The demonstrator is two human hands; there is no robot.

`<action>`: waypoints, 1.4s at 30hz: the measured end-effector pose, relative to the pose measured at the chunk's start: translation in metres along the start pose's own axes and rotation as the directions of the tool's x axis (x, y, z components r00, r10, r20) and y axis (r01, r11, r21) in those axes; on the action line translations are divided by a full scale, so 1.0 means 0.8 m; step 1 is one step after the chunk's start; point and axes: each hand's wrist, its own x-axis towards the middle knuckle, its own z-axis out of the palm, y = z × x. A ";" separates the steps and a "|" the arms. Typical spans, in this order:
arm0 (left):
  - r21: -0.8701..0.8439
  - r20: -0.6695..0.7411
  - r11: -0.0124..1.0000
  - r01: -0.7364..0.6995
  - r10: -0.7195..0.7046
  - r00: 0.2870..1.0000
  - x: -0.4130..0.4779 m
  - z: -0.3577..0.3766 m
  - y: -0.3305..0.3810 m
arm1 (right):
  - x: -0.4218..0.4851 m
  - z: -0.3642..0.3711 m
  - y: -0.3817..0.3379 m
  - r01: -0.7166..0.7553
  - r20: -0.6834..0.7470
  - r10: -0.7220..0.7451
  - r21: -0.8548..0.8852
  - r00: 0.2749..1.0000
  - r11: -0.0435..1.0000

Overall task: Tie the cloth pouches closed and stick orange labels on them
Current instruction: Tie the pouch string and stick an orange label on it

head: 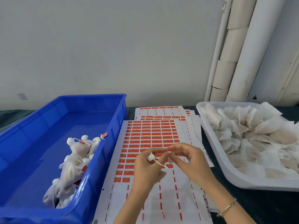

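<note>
My left hand [146, 165] is curled around a small white cloth pouch [151, 157], gripping it so that only its gathered top pokes out between my thumb and fingers. A thin white drawstring [161, 164] runs from that top down and to the right, across my left hand towards the thumb of my right hand [189, 160]. My right hand is held just beside the left, fingers bent, with the index tip meeting my left index tip above the pouch. I cannot tell whether it is pinching anything, because the orange behind it blends with the fingertips.

Both hands hover over a sheet of orange labels [150, 138] lying flat on the dark table [258, 207]. Its upper rows are still full and its lower rows are peeled down to thin strips. More sheets lie fanned out beneath it.

To my left stands a blue crate [113, 110] with a heap of tied pouches [76, 159] against its near-right wall. One orange label [104, 135] hangs over the rim on its string. To my right a white tray [210, 143] is piled with untied pouches [250, 131]. A gold bracelet [228, 206] sits on my right wrist.
</note>
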 end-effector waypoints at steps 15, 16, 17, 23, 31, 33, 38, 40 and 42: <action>0.307 -0.214 0.933 -0.186 0.258 0.942 -0.008 -0.013 0.011 | -0.031 -0.033 -0.059 -0.119 0.396 -0.017 0.316 0.918 0.941; 0.310 -0.218 0.932 -0.186 0.260 0.941 -0.009 -0.012 0.011 | -0.031 -0.031 -0.060 -0.128 0.412 -0.008 0.303 0.911 0.944; 0.308 -0.221 0.933 -0.184 0.258 0.940 -0.010 -0.012 0.012 | -0.031 -0.028 -0.060 -0.141 0.423 0.005 0.290 0.906 0.946; 0.333 -0.170 0.927 -0.171 0.237 0.956 -0.013 -0.017 0.011 | -0.025 -0.023 -0.056 -0.220 0.387 0.104 0.269 0.916 0.938; 0.080 0.156 0.974 -0.212 0.197 0.968 -0.021 -0.035 0.011 | -0.018 -0.035 -0.044 -0.276 0.344 0.153 0.345 0.927 0.897; 0.070 0.136 0.971 -0.230 0.220 0.966 -0.021 -0.035 0.014 | -0.017 -0.035 -0.043 -0.278 0.346 0.154 0.343 0.926 0.897; 0.113 0.100 0.960 -0.255 0.244 0.965 -0.019 -0.041 0.013 | -0.016 -0.040 -0.037 -0.304 0.352 0.159 0.409 0.922 0.860; 0.136 0.122 0.957 -0.255 0.239 0.963 -0.019 -0.044 0.013 | -0.015 -0.041 -0.036 -0.316 0.359 0.166 0.411 0.918 0.855; 0.163 0.142 0.950 -0.265 0.243 0.960 -0.020 -0.045 0.013 | -0.015 -0.040 -0.035 -0.309 0.361 0.165 0.389 0.918 0.868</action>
